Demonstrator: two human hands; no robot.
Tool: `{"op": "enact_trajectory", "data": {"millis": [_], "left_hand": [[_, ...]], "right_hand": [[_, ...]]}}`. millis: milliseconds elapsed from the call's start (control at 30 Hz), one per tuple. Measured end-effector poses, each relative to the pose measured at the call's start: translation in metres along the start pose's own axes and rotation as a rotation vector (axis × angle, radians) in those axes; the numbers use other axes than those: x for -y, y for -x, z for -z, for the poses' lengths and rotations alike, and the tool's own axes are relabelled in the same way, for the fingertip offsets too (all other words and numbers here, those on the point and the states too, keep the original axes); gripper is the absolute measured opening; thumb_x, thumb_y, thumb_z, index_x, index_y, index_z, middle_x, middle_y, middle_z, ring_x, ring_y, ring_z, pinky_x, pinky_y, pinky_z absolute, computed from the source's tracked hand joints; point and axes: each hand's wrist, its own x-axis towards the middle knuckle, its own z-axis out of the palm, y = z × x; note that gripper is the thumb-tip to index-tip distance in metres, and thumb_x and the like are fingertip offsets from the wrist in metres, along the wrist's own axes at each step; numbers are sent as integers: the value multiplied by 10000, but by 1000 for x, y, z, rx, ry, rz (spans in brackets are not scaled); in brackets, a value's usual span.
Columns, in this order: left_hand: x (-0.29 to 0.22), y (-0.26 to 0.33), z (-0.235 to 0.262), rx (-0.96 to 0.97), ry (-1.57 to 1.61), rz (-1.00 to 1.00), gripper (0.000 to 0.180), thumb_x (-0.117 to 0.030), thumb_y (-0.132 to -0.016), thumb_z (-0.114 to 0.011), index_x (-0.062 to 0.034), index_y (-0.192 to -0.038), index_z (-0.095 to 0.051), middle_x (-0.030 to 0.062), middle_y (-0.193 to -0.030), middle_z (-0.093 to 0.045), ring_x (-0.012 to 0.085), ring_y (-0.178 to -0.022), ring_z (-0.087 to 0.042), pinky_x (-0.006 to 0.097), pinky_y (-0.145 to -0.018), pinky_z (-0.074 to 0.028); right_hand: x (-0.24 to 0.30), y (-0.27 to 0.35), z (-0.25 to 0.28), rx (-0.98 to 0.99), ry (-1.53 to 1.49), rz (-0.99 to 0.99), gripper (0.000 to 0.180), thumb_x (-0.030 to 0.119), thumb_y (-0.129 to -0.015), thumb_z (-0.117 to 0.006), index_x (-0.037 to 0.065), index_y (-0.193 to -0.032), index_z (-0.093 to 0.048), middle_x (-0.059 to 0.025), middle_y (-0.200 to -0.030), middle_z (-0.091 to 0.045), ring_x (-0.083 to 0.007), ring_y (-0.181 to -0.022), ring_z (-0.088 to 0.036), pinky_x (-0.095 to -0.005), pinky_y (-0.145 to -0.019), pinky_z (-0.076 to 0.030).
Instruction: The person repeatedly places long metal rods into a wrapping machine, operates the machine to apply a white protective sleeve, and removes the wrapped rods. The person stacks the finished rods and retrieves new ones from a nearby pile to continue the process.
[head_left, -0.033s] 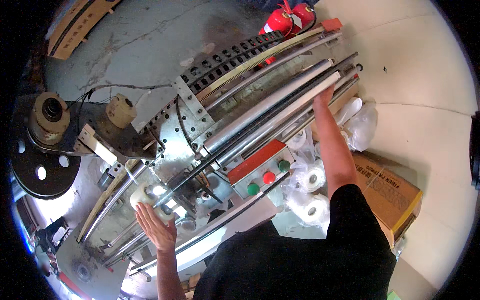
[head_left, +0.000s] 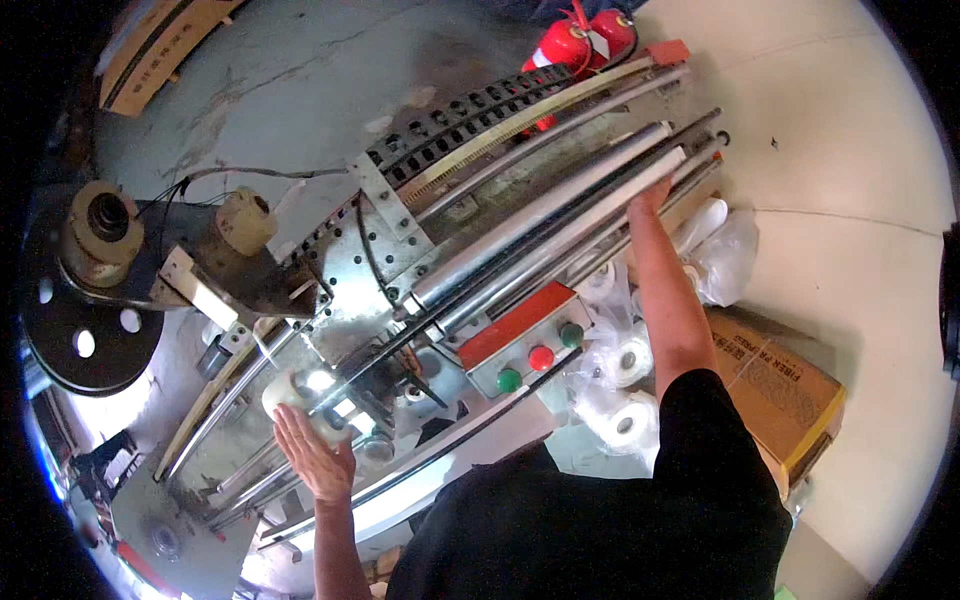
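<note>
My left hand [head_left: 318, 462] lies flat with its fingers stretched out against a white spool-like roller [head_left: 283, 392] on the machine. A thin dark rod [head_left: 375, 358] runs from beside that roller toward the upper right. At the far right end of the machine, my right hand [head_left: 652, 194] reaches the underside of a long pale metal bar [head_left: 590, 215]; its fingers are mostly hidden there, so its grip does not show. Parallel to this bar lies a shiny metal roller [head_left: 540, 215].
Below the bars sits a control box [head_left: 520, 325] with red and green buttons. Plastic-wrapped white rolls [head_left: 630, 425] and a cardboard carton [head_left: 775, 390] stand at right. Red fire extinguishers [head_left: 565, 48] are at the back. A black disc with holes [head_left: 90, 340] juts out at left.
</note>
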Motion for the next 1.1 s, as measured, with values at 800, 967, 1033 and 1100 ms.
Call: {"op": "enact_trajectory", "data": {"millis": [800,967,1033,1100], "left_hand": [[3,18,0,113,-20,115,882,-440,-869,-715,74,-1479,-340,318,-1550,-326,453,-1463,-309,563,-1203,-224],[4,22,-5,138,-2,148,897,-415,-859,-704,34,-1521,-297,279,-1594,-278,429,-1492,-263,545,-1221,-189],[6,14,-5,110,11,130,909,-301,-802,-766,27,-1516,-310,266,-1596,-275,401,-1499,-261,535,-1235,-190],[8,10,-7,46,-1,84,924,-318,-808,-772,18,-1524,-295,261,-1596,-279,400,-1496,-268,539,-1230,-200]], "right_hand": [[17,-67,19,371,807,642,577,410,-933,-644,22,-1350,-551,-153,-1310,-627,-309,-1172,-593,-449,-993,-466],[18,-25,-30,290,953,550,510,349,-930,-673,-6,-1281,-568,-161,-1241,-636,-295,-1115,-599,-420,-968,-468],[18,-19,-18,222,931,467,484,325,-929,-684,-17,-1254,-575,-165,-1213,-639,-290,-1092,-601,-408,-958,-469],[22,-8,-4,157,849,376,458,300,-928,-696,-28,-1227,-582,-168,-1185,-643,-284,-1069,-603,-396,-948,-469]]}}
